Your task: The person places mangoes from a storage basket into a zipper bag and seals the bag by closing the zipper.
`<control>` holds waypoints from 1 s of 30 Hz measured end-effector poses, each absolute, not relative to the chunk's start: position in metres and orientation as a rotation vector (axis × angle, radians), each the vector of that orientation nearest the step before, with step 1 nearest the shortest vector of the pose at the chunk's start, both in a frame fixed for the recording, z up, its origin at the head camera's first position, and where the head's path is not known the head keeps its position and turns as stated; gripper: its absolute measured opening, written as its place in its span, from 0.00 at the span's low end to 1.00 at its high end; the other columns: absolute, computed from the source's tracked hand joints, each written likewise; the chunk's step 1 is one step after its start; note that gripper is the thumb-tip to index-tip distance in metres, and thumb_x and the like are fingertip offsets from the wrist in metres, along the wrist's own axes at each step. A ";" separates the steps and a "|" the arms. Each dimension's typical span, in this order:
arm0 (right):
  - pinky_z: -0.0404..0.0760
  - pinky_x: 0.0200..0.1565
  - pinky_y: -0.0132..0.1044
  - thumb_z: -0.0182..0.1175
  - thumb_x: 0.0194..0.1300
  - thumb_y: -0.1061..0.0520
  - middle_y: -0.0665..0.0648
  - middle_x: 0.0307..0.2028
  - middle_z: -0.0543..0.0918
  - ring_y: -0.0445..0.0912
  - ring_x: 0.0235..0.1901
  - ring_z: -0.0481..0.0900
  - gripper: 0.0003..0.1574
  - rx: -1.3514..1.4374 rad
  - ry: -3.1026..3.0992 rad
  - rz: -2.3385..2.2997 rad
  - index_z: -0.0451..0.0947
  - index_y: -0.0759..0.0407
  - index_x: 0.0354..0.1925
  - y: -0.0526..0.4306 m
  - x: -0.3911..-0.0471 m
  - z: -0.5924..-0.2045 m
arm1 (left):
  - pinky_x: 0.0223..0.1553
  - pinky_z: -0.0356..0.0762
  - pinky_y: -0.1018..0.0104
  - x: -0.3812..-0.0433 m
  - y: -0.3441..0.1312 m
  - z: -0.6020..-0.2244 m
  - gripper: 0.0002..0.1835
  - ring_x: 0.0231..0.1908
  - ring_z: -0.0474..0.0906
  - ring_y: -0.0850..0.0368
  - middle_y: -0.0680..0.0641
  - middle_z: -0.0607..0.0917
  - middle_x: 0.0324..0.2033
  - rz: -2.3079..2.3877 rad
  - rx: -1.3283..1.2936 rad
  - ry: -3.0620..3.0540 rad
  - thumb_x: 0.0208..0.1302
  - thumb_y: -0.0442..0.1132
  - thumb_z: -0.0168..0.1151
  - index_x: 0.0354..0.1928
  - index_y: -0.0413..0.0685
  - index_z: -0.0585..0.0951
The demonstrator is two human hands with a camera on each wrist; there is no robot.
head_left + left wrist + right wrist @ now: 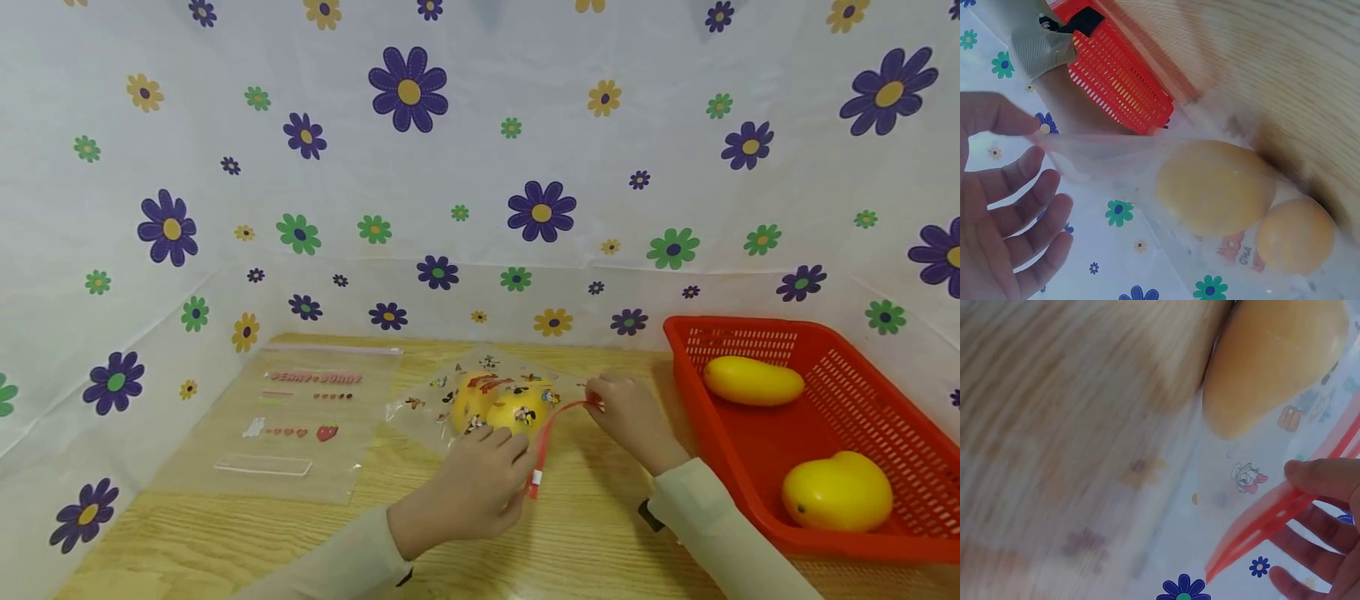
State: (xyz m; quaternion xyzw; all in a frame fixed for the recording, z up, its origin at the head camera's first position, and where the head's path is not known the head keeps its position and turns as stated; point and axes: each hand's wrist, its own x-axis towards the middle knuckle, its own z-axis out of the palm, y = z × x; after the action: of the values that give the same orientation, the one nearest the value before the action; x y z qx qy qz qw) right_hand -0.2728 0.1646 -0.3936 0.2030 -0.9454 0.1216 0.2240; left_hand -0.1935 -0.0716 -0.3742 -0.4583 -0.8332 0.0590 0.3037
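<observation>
A clear zip bag (438,379) printed with small cartoon figures lies on its side on the table, two yellow mangoes (517,408) inside. Its red zip strip (546,437) bends in a curve between my hands, a white slider (536,477) near its lower end. My left hand (472,487) pinches the bag's edge between thumb and index finger, the other fingers loosely bent, as the left wrist view shows. With thumb and fingers, my right hand (626,417) pinches the strip's far end. One mango (1272,369) bulges against the film in the right wrist view.
On the right stands a red plastic basket (757,437) holding a long mango (753,382) and a rounder mango (837,492). A flat clear bag (300,408) with pink print lies at left. A flowered white cloth (465,150) surrounds the wooden table (420,575).
</observation>
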 end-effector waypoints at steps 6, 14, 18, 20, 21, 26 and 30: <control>0.79 0.33 0.39 0.69 0.46 0.66 0.57 0.24 0.82 0.46 0.22 0.73 0.08 0.553 -2.620 0.280 0.79 0.59 0.25 0.170 -0.272 -0.398 | 0.32 0.71 0.67 -0.195 -0.073 -0.369 0.06 0.27 0.73 0.60 0.55 0.77 0.26 0.080 -1.153 -2.144 0.45 0.41 0.62 0.29 0.55 0.79; 0.76 0.51 0.51 0.76 0.39 0.58 0.56 0.41 0.83 0.52 0.44 0.80 0.28 0.788 -2.549 0.168 0.80 0.56 0.42 0.170 -0.260 -0.400 | 0.33 0.70 0.66 -0.194 -0.074 -0.365 0.08 0.27 0.72 0.59 0.55 0.77 0.25 0.058 -1.118 -2.196 0.47 0.40 0.61 0.33 0.55 0.81; 0.74 0.55 0.51 0.78 0.35 0.53 0.54 0.46 0.83 0.51 0.49 0.78 0.36 1.016 -2.414 0.234 0.79 0.53 0.47 0.165 -0.251 -0.399 | 0.34 0.72 0.66 -0.194 -0.074 -0.364 0.09 0.27 0.73 0.59 0.55 0.78 0.26 0.046 -1.109 -2.200 0.45 0.40 0.62 0.33 0.54 0.82; 0.75 0.54 0.49 0.78 0.36 0.51 0.52 0.45 0.84 0.49 0.48 0.79 0.34 1.132 -2.309 0.238 0.80 0.53 0.46 0.162 -0.248 -0.398 | 0.35 0.72 0.66 -0.195 -0.074 -0.365 0.10 0.27 0.73 0.59 0.55 0.78 0.26 0.040 -1.102 -2.203 0.44 0.40 0.62 0.33 0.54 0.82; 0.76 0.54 0.48 0.78 0.36 0.50 0.51 0.44 0.84 0.48 0.47 0.79 0.34 1.180 -2.256 0.234 0.81 0.53 0.45 0.159 -0.247 -0.398 | 0.35 0.72 0.66 -0.195 -0.074 -0.365 0.10 0.27 0.73 0.59 0.55 0.79 0.26 0.038 -1.098 -2.205 0.44 0.40 0.62 0.33 0.53 0.82; 0.78 0.50 0.43 0.77 0.37 0.53 0.51 0.38 0.86 0.45 0.40 0.82 0.27 1.328 -2.010 0.162 0.83 0.56 0.40 0.150 -0.244 -0.395 | 0.34 0.72 0.66 -0.195 -0.074 -0.366 0.08 0.26 0.72 0.59 0.55 0.77 0.24 0.028 -1.092 -2.198 0.42 0.40 0.61 0.30 0.52 0.81; 0.80 0.46 0.39 0.76 0.39 0.57 0.49 0.32 0.87 0.42 0.34 0.83 0.20 1.365 -1.951 0.114 0.85 0.57 0.35 0.146 -0.243 -0.395 | 0.34 0.71 0.66 -0.196 -0.074 -0.365 0.04 0.25 0.70 0.59 0.54 0.77 0.23 0.013 -1.091 -2.201 0.42 0.39 0.59 0.25 0.52 0.78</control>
State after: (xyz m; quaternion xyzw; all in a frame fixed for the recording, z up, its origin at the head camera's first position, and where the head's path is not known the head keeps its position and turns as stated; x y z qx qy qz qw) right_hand -0.2426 0.1465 -0.3948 0.5321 -0.7602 0.0444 0.3700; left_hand -0.1964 -0.0741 -0.3655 -0.4183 -0.8439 0.0049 0.3358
